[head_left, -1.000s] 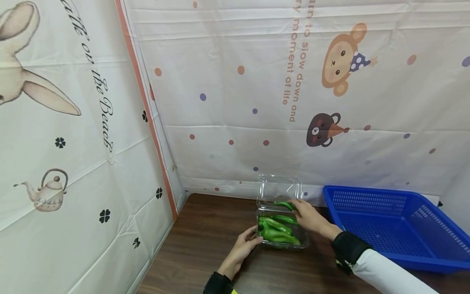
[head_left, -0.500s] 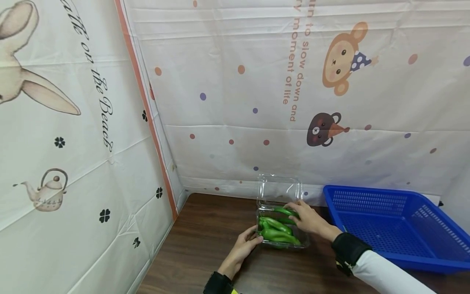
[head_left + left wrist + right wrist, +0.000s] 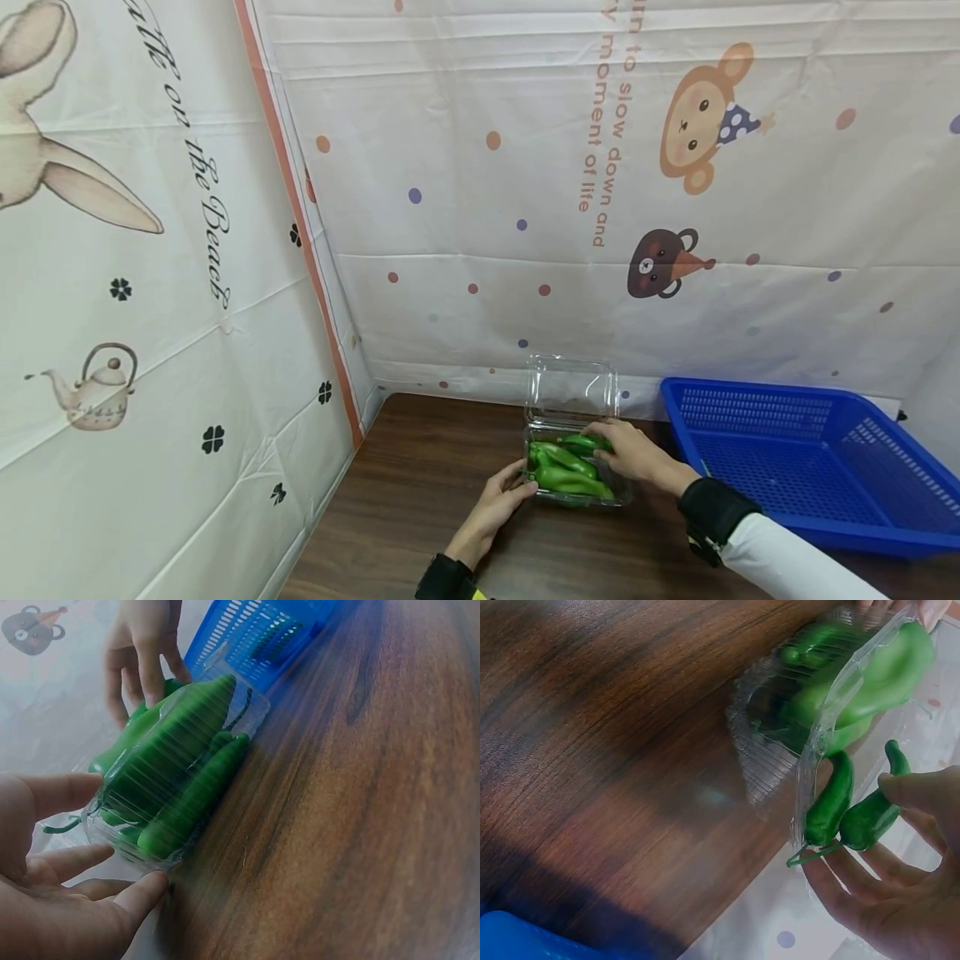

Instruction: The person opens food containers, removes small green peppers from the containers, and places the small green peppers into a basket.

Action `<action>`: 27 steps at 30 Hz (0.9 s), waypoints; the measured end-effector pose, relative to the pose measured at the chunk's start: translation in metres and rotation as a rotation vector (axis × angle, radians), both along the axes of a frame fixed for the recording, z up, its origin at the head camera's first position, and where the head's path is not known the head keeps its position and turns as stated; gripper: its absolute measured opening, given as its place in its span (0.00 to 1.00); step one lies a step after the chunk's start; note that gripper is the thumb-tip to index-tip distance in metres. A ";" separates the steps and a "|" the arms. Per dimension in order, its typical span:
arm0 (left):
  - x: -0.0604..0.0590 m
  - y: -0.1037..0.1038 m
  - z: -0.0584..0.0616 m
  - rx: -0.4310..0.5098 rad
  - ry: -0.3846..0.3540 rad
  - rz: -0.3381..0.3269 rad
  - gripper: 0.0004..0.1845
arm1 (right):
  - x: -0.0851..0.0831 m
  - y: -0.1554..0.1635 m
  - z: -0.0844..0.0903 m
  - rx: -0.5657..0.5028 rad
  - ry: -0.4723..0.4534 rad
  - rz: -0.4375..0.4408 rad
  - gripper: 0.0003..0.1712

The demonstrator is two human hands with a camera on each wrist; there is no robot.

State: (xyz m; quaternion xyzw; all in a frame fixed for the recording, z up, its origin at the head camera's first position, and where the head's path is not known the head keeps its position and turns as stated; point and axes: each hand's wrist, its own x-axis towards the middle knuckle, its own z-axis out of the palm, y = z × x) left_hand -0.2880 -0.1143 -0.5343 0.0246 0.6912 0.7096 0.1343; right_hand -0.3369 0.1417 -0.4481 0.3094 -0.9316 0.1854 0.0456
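Note:
A clear plastic box (image 3: 621, 493) lies on the table with its hinged lid (image 3: 573, 388) raised at the back. Inside are several green peppers, a large one (image 3: 573, 482) at the front and another (image 3: 562, 456) behind it. My left hand (image 3: 491, 506) grips the box's left end, thumb at the rim and fingers against the outside. My right hand (image 3: 633, 452) is over the back right of the box, pinching a small green pepper (image 3: 871, 819) between thumb and fingers. Beside that pepper lies a second small one (image 3: 831, 796), near the box edge.
A blue perforated basket (image 3: 795, 467) stands to the right, close to my right forearm. Something dark green (image 3: 276, 641) shows through its wall in the left wrist view. Printed cloth walls (image 3: 450, 208) rise behind and to the left of the wooden table (image 3: 405, 492).
My right hand has brought the small pepper from near the lid hinge down and forward into the back of the box. My left hand has stayed at the left end.

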 end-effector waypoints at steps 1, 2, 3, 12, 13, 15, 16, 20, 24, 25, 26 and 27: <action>0.000 0.000 0.000 0.001 0.001 0.000 0.37 | 0.001 0.000 0.000 0.000 -0.008 0.003 0.18; 0.000 0.000 0.000 0.001 0.003 0.001 0.37 | 0.001 0.000 0.000 -0.001 -0.011 0.004 0.18; 0.000 0.000 0.000 0.001 0.004 0.002 0.36 | 0.002 0.000 0.000 -0.001 -0.012 0.007 0.18; 0.001 0.001 0.000 0.005 0.011 0.004 0.36 | 0.001 0.002 -0.005 0.043 0.001 0.039 0.16; 0.001 0.001 0.000 0.005 0.012 0.003 0.36 | 0.001 0.002 -0.005 0.045 0.000 0.040 0.16; 0.001 0.000 0.000 0.006 0.011 0.001 0.36 | 0.001 0.001 -0.005 0.050 0.000 0.041 0.16; 0.001 0.000 0.001 0.005 0.011 0.000 0.36 | 0.001 0.001 -0.005 0.052 0.000 0.042 0.16; 0.001 0.000 0.001 0.002 0.010 0.001 0.36 | 0.002 0.001 -0.005 0.061 -0.010 0.046 0.16; 0.001 0.000 0.001 0.003 0.010 0.004 0.36 | 0.003 0.001 -0.003 0.067 -0.009 0.042 0.16; 0.002 0.000 0.001 0.003 0.010 0.002 0.36 | 0.002 0.001 -0.002 0.068 -0.005 0.037 0.16; 0.002 0.000 0.001 0.001 0.008 0.002 0.36 | 0.002 0.001 0.000 0.070 0.001 0.032 0.16; 0.002 0.000 0.001 0.001 0.008 0.002 0.36 | 0.002 0.001 0.001 0.071 0.007 0.027 0.16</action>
